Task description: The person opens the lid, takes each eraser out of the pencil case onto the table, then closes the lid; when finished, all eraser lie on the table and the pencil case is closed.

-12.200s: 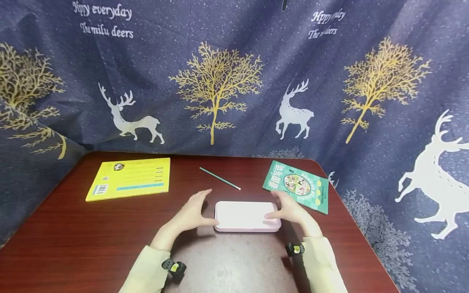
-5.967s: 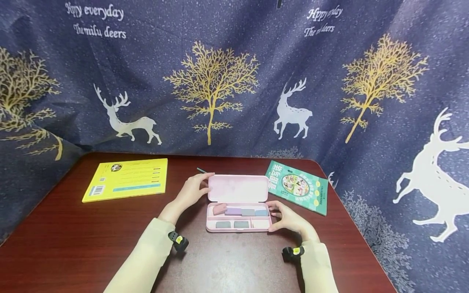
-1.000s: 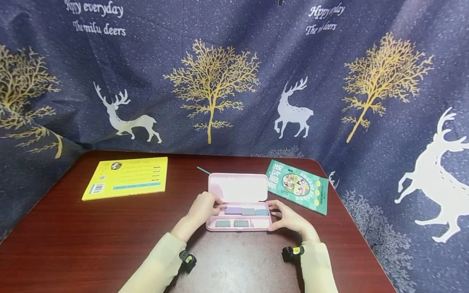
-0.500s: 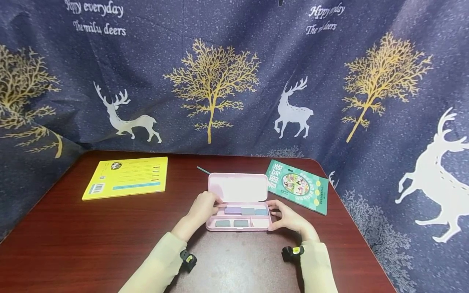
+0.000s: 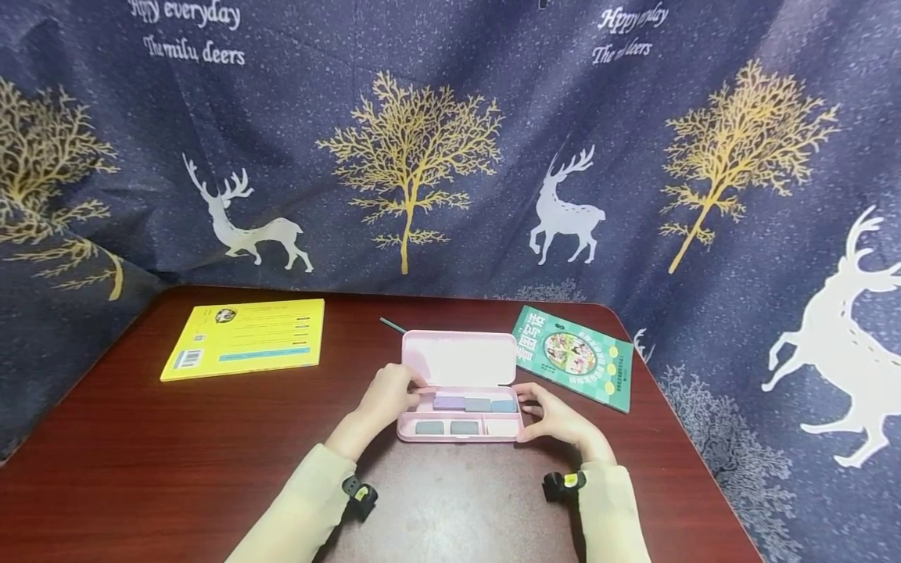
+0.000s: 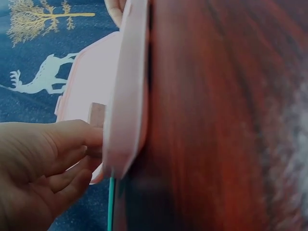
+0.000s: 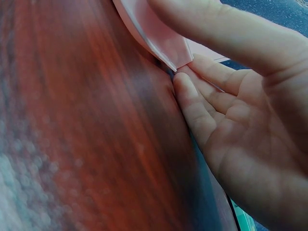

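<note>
An open pink pencil case (image 5: 461,439) lies on the table, its lid (image 5: 459,358) tipped back. My left hand (image 5: 385,399) reaches into the left end of the back compartment. In the left wrist view, its thumb and fingers pinch a pinkish-brown eraser (image 6: 97,114), which the hand hides in the head view. To the right, in the same compartment, lie purple (image 5: 449,403), grey (image 5: 478,405) and blue (image 5: 504,406) blocks. Two grey-green blocks (image 5: 429,428) sit in the front compartment. My right hand (image 5: 559,418) grips the case's right end, thumb at the front corner, fingers behind.
Behind the lid, a green pencil (image 5: 401,324) is partly hidden. A yellow book (image 5: 246,340) lies at the back left of the dark red table (image 5: 211,461), a green book (image 5: 573,356) at the back right. A patterned cloth (image 5: 450,156) hangs behind.
Earlier the case was closed, then opened with my left hand at the lid. That hand has since moved down to the pinkish eraser. Over the last second both hands hold still.
</note>
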The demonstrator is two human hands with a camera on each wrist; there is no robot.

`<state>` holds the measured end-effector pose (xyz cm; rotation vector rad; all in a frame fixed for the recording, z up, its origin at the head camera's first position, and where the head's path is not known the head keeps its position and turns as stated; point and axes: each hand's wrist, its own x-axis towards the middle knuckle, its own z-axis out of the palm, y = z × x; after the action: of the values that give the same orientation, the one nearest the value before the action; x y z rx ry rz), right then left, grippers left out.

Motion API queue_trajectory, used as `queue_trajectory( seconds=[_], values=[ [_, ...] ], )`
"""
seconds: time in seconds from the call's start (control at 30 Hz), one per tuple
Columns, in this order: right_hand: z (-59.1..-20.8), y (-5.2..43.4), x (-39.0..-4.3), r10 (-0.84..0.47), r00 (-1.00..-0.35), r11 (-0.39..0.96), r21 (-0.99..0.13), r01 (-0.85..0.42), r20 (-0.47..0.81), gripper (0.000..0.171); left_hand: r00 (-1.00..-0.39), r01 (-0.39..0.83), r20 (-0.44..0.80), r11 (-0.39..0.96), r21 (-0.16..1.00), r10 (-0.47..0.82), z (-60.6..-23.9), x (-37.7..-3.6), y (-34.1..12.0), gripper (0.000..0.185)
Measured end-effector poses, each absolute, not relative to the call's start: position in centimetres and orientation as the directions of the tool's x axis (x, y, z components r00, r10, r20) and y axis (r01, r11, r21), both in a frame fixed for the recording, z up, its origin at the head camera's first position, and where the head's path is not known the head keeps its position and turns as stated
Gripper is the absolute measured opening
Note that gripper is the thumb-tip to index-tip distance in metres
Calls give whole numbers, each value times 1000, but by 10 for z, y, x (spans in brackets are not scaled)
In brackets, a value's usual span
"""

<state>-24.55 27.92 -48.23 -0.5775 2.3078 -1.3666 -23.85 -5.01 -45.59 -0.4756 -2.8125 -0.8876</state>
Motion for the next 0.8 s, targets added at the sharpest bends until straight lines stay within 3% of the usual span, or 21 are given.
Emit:
queue_trajectory(
  seconds=[0.37,0.8],
  values=[
    [-483,280,-246,-534,-838,428,-891,-152,-114,80,-957,289,195,730,620,214,-447,-239,-67,14],
    [-482,279,-245,-534,-837,435,-888,-151,-120,80,-945,324,247,730,602,216,-448,-235,-95,14]
  ],
)
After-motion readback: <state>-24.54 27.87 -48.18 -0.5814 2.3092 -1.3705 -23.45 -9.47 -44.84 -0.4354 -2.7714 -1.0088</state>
